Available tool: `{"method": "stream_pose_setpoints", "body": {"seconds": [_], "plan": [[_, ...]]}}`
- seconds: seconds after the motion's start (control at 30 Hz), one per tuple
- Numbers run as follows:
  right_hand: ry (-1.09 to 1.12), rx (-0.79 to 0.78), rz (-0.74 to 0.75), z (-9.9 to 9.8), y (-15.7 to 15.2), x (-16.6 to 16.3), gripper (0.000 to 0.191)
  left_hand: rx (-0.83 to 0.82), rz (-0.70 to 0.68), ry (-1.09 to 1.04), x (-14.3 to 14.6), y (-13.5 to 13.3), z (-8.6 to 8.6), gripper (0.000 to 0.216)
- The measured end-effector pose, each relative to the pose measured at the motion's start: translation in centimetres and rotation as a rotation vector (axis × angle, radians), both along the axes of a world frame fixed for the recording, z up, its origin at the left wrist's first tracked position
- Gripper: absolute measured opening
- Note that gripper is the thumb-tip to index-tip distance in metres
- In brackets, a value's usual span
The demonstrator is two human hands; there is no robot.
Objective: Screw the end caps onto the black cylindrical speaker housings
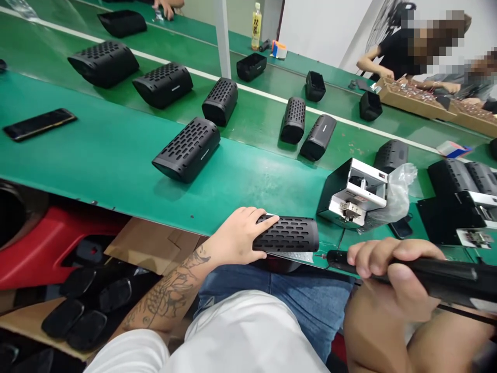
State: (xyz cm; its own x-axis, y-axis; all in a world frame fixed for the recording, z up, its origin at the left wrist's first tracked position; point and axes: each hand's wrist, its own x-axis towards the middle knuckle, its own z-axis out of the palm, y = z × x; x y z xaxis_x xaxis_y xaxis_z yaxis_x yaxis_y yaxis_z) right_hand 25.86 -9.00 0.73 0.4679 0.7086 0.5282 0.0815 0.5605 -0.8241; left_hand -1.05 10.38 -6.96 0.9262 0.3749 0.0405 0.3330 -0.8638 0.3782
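My left hand (244,234) grips one end of a black perforated speaker housing (291,234), which lies at the near edge of the green bench over a piece of bubble wrap (305,256). In my right hand (398,267) is a black electric screwdriver (446,274), fingers wrapped round its body. Its tip points left, close to the housing's right end; whether the two touch I cannot tell. Behind it stands a black and white screw feeder (355,194) with a clear plastic bag at its side. Another perforated housing (188,150) rests on the bench to the left.
Several similar housings (165,85) sit along the green conveyor (256,122). A phone (41,124) lies at the left. A second feeder (476,217) stands at the right. Across the line, a person (404,52) works beside a cardboard tray (415,103). Below are boxes with black parts (87,321).
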Motion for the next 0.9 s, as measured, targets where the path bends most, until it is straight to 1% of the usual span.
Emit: {"method": "stream_pose_setpoints", "body": {"seconds": [0.1, 0.23, 0.3, 0.6, 0.8, 0.9], "plan": [[-0.036, -0.022, 0.021, -0.3, 0.6, -1.4, 0.013, -0.002, 0.005, -0.007, 0.1, -0.1, -0.2, 0.102], [-0.051, -0.054, -0.007, -0.9, 1.8, -1.8, 0.014, -0.005, 0.005, -0.010, 0.0, 0.0, -0.4, 0.103], [-0.052, -0.070, 0.012, -1.0, 2.1, -1.9, 0.016, -0.002, 0.002, -0.009, 0.0, 0.0, -0.4, 0.102], [-0.087, -0.095, 0.124, -1.7, 1.5, -1.8, 0.017, 0.009, -0.016, 0.038, 0.3, -0.1, -0.2, 0.099], [-0.132, -0.046, 0.200, -2.4, 1.4, -1.0, 0.018, -0.009, -0.023, 0.049, 0.6, -0.1, 0.1, 0.101], [-0.148, -0.049, 0.203, -2.5, 1.5, -1.0, 0.017, 0.003, -0.022, 0.085, 0.7, -0.1, 0.3, 0.101]]}}
